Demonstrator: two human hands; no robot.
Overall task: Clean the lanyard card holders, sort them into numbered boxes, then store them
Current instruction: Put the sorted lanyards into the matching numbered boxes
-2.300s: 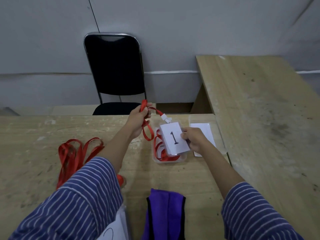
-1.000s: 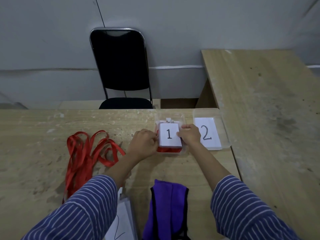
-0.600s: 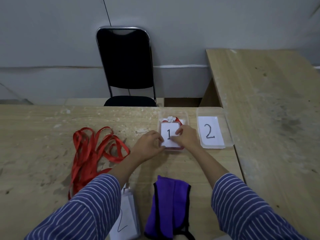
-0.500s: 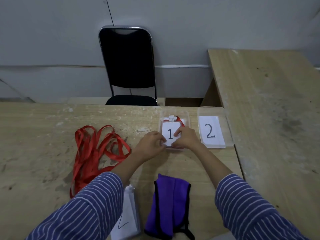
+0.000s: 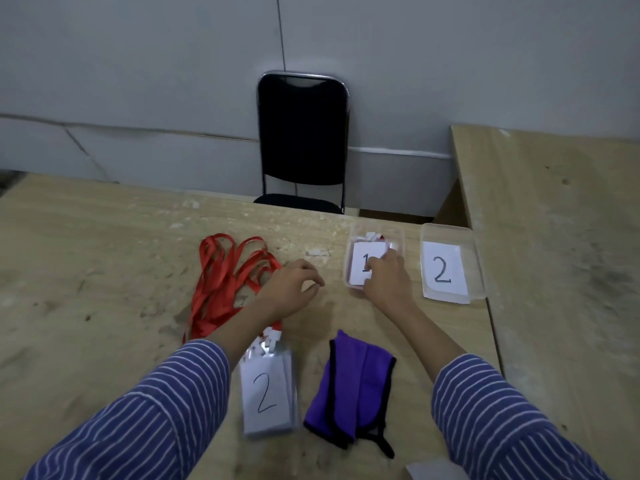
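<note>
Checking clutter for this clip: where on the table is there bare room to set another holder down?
Free: the wide stretch left of the red straps, and the side table right of the box marked 2. Crowded: between the straps and the box marked 1, where both hands work, and the near edge with the card holder and purple cloth.

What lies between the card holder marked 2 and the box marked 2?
In the head view, the folded purple cloth and the right forearm lie between the card holder and box.
</note>
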